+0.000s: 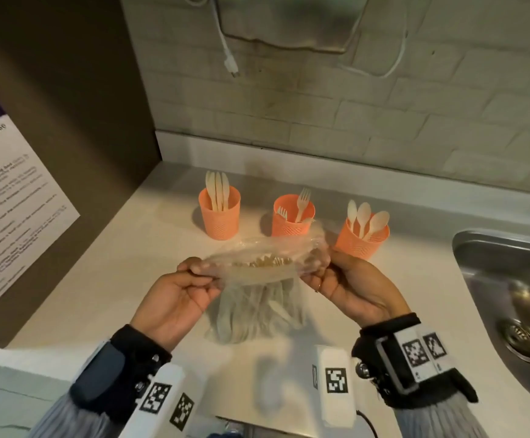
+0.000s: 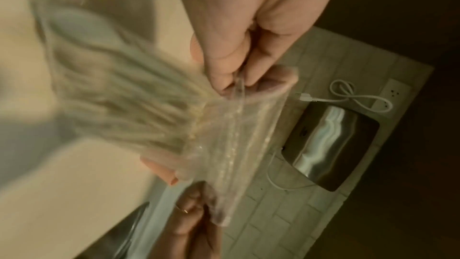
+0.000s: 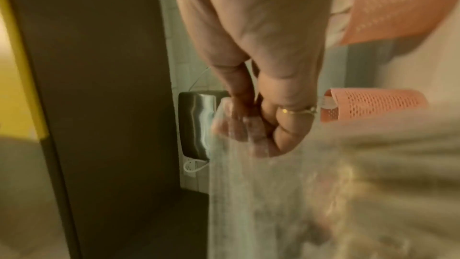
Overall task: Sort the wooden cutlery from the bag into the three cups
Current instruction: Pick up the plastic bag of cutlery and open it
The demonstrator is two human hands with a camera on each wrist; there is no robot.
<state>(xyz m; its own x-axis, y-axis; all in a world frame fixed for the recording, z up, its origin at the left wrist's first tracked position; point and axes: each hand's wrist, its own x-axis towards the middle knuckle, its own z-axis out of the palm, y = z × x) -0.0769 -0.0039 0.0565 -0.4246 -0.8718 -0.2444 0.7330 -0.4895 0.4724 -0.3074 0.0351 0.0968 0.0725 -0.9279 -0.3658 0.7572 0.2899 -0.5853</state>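
Observation:
A clear plastic bag [image 1: 257,298] full of wooden cutlery hangs above the white counter [image 1: 124,267], its mouth stretched sideways. My left hand [image 1: 191,273] pinches the mouth's left end, my right hand [image 1: 323,273] pinches its right end. In the left wrist view the left hand [image 2: 231,84] pinches the bag [image 2: 234,145] rim. The right hand [image 3: 251,125] grips the bag [image 3: 273,194] in the right wrist view. Behind the bag stand three orange cups: the left cup [image 1: 219,216] holds knives, the middle cup [image 1: 290,224] forks, the right cup [image 1: 360,240] spoons.
A steel sink [image 1: 510,292] lies at the right of the counter. A dark cabinet side with a printed notice [image 1: 7,210] stands at the left. A white cable [image 1: 229,55] hangs on the tiled wall under a steel dispenser [image 1: 289,20].

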